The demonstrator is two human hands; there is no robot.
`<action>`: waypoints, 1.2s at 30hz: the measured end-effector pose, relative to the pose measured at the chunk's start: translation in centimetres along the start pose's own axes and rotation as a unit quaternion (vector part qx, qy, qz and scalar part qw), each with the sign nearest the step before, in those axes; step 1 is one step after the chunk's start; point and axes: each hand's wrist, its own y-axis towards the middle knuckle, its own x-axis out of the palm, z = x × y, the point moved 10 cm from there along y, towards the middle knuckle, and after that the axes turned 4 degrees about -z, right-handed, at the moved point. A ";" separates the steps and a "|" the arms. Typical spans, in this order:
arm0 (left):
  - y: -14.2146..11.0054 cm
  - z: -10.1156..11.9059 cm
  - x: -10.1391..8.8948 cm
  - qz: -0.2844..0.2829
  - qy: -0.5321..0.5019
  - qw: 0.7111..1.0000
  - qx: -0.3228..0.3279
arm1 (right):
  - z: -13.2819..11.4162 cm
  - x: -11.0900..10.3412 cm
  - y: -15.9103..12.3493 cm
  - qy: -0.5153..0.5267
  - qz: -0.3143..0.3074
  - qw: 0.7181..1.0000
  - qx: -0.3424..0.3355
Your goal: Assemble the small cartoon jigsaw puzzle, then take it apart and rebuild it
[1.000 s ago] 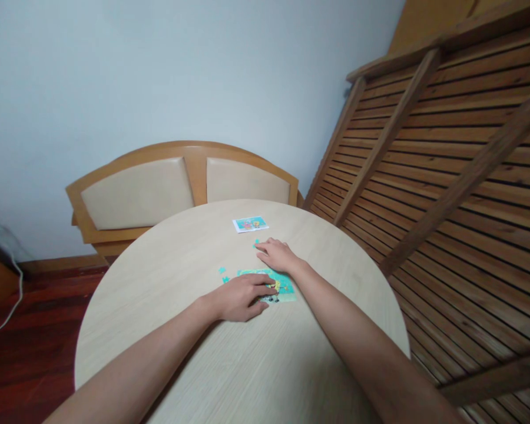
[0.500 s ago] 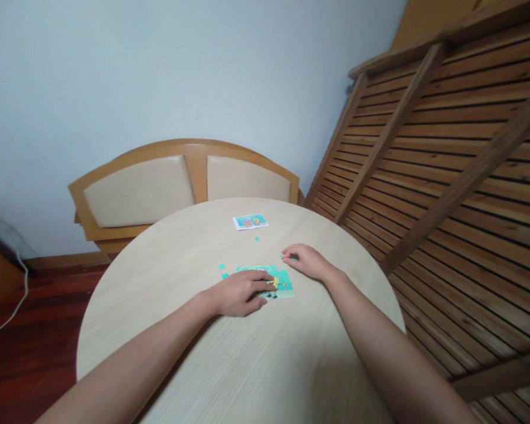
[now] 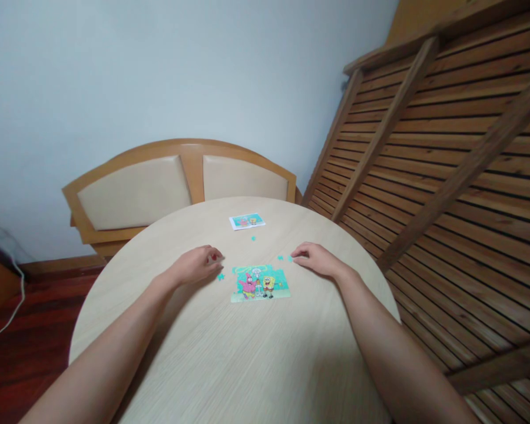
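A partly assembled jigsaw puzzle (image 3: 259, 285) lies flat on the table, showing a pink, a yellow and a pale cartoon figure on turquoise. Its upper edge is uneven. My left hand (image 3: 196, 265) is left of it, thumb and fingers curled together near the tabletop; what they hold, if anything, is hidden. Just below those fingertips lies a loose turquoise piece (image 3: 221, 277). Beyond the puzzle's upper right corner, my right hand (image 3: 314, 259) has its fingertips closed on a small turquoise jigsaw piece (image 3: 290, 258). Another loose piece (image 3: 280, 258) lies beside it.
A picture card (image 3: 247, 221) with the cartoon figures lies at the far side of the round table (image 3: 247, 365). One more turquoise piece (image 3: 253, 238) sits in front of it. Behind stands a padded headboard (image 3: 135, 191); a slatted wooden frame (image 3: 424, 176) leans at the right.
My left hand has lifted off the puzzle and moved left to where a loose piece lay, uncovering the picture. My right hand has shifted slightly right, and two pieces now show at its fingertips.
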 end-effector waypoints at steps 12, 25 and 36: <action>0.0 -1.4 1.8 -0.069 -0.047 0.996 0.010 | -1.1 0.3 0.1 -0.046 0.014 0.999 0.004; -0.2 -0.6 1.6 -0.069 0.006 0.997 0.016 | -4.2 0.9 0.0 -0.075 0.005 0.997 -0.034; -0.3 -0.5 1.7 -0.076 0.005 0.997 0.014 | -4.3 1.4 0.2 -0.069 0.002 0.997 -0.039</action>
